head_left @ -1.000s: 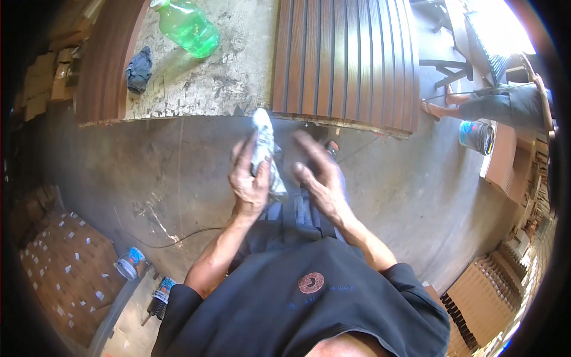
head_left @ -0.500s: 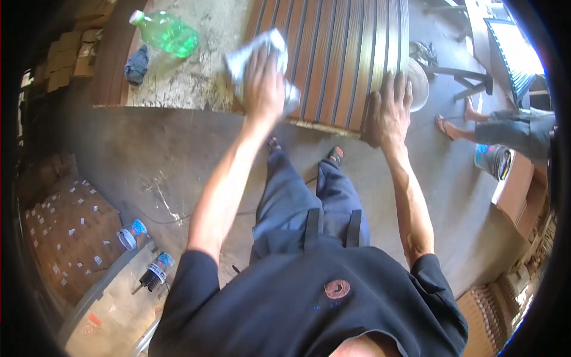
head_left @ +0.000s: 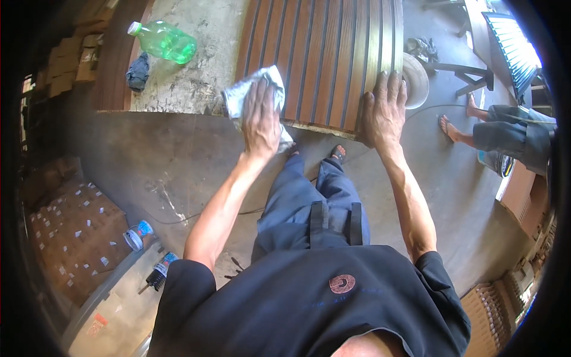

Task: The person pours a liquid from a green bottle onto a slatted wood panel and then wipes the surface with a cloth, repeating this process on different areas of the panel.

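Observation:
A reddish-brown slatted wood panel [head_left: 318,56] with dark grooves lies on the work table. My left hand [head_left: 260,122] presses a pale, crumpled cloth [head_left: 238,98] at the panel's near left corner, and part of the cloth hangs past the edge. My right hand [head_left: 385,113] rests open on the near right corner, fingers stretched forward and nothing in them. Left of the panel, on the stained, worn tabletop [head_left: 196,83], a green-tinted plastic bottle [head_left: 169,43] lies on its side. Beside it sits a dark wadded rag [head_left: 138,72].
A round pale stool-like disc [head_left: 416,83] stands just right of the panel. Farther right are a person's legs [head_left: 502,128] and a bucket [head_left: 493,160]. A cable [head_left: 172,222] crosses the floor. Paint tubs [head_left: 135,237] and a large brown carton [head_left: 77,238] stand at lower left.
My left hand has drawn the cloth toward me, down to the panel's near edge. The right hand stays on its corner.

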`<state>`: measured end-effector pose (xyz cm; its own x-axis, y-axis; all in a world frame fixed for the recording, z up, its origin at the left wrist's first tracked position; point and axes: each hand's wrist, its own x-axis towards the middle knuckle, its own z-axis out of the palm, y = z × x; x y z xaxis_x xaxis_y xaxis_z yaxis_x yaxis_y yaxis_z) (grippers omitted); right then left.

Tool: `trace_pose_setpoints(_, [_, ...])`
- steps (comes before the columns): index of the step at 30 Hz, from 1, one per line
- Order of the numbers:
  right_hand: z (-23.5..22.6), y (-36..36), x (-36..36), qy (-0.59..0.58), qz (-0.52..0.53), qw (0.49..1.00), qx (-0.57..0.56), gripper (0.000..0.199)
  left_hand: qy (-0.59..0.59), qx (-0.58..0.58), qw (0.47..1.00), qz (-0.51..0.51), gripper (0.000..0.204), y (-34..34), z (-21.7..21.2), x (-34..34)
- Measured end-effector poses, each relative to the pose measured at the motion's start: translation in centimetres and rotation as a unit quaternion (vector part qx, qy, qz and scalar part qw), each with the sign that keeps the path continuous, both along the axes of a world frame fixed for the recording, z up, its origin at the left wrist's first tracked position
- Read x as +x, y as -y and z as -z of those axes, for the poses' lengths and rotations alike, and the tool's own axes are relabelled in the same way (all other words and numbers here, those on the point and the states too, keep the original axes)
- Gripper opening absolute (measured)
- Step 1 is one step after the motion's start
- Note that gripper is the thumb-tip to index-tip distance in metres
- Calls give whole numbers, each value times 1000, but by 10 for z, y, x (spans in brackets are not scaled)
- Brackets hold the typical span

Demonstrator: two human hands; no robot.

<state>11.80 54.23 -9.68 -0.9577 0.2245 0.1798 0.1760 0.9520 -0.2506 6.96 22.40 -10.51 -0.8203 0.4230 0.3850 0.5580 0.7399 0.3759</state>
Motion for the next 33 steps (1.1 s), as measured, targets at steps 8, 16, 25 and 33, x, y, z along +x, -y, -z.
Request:
trace_pose_setpoints(8, [-9, 21, -7, 39, -42, 998, 37, 63, -7, -31, 998, -55, 55, -14, -7, -133])
trace_pose_setpoints(16, [-7, 12, -3, 61, -5, 998, 34, 65, 17, -15, 999, -35, 57, 22, -4, -41])
trace_pose_setpoints(25, [5, -23, 9, 92, -52, 992, 63, 66, 18, -4, 1000, 8, 58, 10, -1, -37])
trace_pose_setpoints(33, [-4, 5, -1, -35, 44, 957, -283, 74, -44, -33, 998, -32, 55, -54, 2, -170])
